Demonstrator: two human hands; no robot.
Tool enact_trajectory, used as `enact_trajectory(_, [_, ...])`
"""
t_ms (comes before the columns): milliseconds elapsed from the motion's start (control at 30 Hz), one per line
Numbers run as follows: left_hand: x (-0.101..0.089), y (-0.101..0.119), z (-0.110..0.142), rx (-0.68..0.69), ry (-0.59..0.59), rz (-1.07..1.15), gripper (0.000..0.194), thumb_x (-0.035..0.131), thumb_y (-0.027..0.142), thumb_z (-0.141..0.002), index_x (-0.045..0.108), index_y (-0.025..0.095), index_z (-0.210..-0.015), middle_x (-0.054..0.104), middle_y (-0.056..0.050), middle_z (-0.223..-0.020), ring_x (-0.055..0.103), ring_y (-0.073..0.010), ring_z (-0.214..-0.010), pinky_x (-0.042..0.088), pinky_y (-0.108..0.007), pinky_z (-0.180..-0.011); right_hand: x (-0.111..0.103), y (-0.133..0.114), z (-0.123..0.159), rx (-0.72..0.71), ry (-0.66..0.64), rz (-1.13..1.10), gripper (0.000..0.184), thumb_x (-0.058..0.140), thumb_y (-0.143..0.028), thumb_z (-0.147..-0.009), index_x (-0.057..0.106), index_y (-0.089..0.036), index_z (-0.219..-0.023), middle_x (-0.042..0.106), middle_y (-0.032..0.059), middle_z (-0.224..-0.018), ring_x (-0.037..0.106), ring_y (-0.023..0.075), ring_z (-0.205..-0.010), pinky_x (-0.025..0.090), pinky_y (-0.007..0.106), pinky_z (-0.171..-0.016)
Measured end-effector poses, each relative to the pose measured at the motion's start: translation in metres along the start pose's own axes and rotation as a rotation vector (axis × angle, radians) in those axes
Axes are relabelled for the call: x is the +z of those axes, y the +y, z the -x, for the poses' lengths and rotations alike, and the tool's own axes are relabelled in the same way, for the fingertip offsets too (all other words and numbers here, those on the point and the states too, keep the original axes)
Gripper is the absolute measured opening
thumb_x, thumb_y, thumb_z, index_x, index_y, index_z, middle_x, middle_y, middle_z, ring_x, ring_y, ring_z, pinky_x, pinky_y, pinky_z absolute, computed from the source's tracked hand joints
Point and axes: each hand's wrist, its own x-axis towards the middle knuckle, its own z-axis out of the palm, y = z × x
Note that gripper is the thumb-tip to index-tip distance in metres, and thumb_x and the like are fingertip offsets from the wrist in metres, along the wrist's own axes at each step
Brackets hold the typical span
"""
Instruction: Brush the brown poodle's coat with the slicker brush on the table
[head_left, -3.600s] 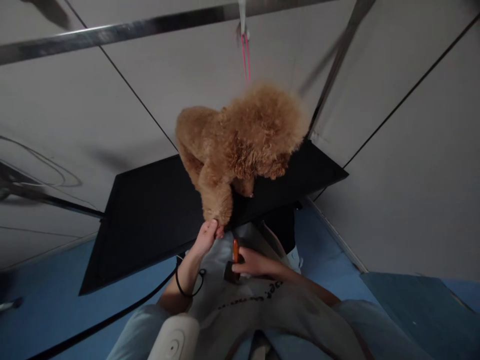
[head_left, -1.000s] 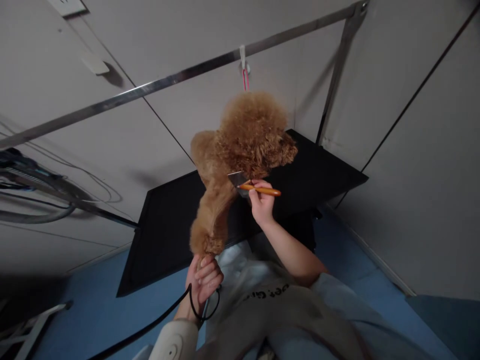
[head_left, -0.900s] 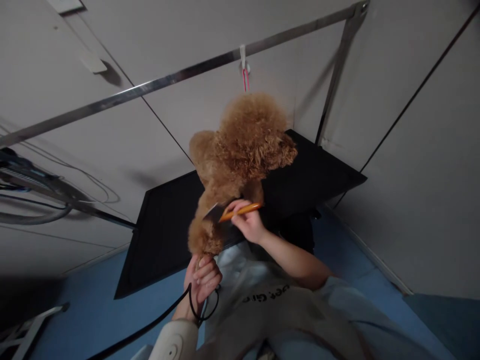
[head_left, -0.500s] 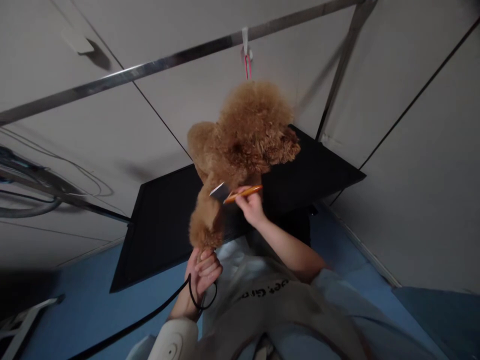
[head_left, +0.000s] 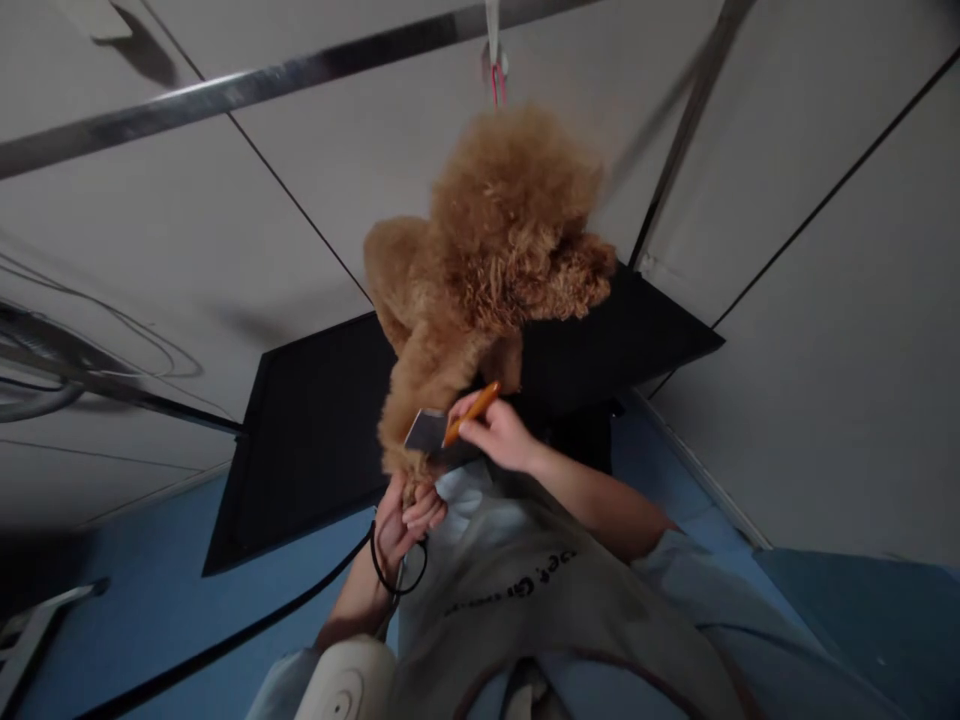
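Observation:
A fluffy brown dog stands on a black grooming table, its head turned to the right. My left hand is closed around the paw end of its outstretched leg. In my right hand is a slicker brush with an orange handle and a flat rectangular head. The brush head lies against the fur of the leg's lower part, just above my left hand. A black cord loop hangs by my left wrist.
A metal bar crosses above the dog, with a pink loop hanging down behind its head. A slanted post rises at the right. A white rounded device sits by my left forearm. The floor is blue.
My right hand has moved the brush down the leg, from its upper part to near the paw, and tilted the handle more steeply. My left hand still holds the paw. The view has shifted slightly.

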Motion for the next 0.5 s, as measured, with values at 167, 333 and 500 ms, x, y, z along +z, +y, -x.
enact_trajectory(167, [-0.004,-0.004,-0.014,0.087,0.007,-0.260,0.061,0.052,0.077,-0.071,0.040,0.018,-0.057,0.014,0.011,-0.038,0.013,-0.0045,-0.036,0.032,-0.023,-0.048,0.002,-0.005,-0.001,-0.083,0.242,0.049,0.022,0.062,-0.039,-0.080,0.052,-0.021,-0.087,0.062,0.0054,-0.096,0.060,0.0178,-0.091,0.049,0.035,-0.087])
enact_trajectory(333, [-0.016,-0.005,-0.028,0.222,-0.058,-0.647,0.063,0.057,0.078,-0.063,0.044,0.018,-0.051,0.031,0.004,-0.041,0.029,-0.0090,-0.042,0.027,-0.027,-0.048,-0.001,-0.011,-0.001,-0.046,0.267,0.124,0.021,0.061,-0.039,-0.080,0.054,-0.021,-0.089,0.062,0.0050,-0.094,0.061,0.0176,-0.089,0.049,0.034,-0.085])
enact_trajectory(500, [-0.014,0.002,-0.034,0.170,0.075,-0.844,0.038,0.078,0.045,-0.057,0.055,0.016,-0.060,0.046,0.002,-0.055,0.040,-0.0108,-0.053,0.032,-0.026,-0.053,-0.003,-0.021,0.009,-0.019,-0.048,0.177,0.015,0.060,-0.032,-0.081,0.056,-0.021,-0.090,0.063,0.0040,-0.091,0.062,0.0171,-0.087,0.051,0.033,-0.082])
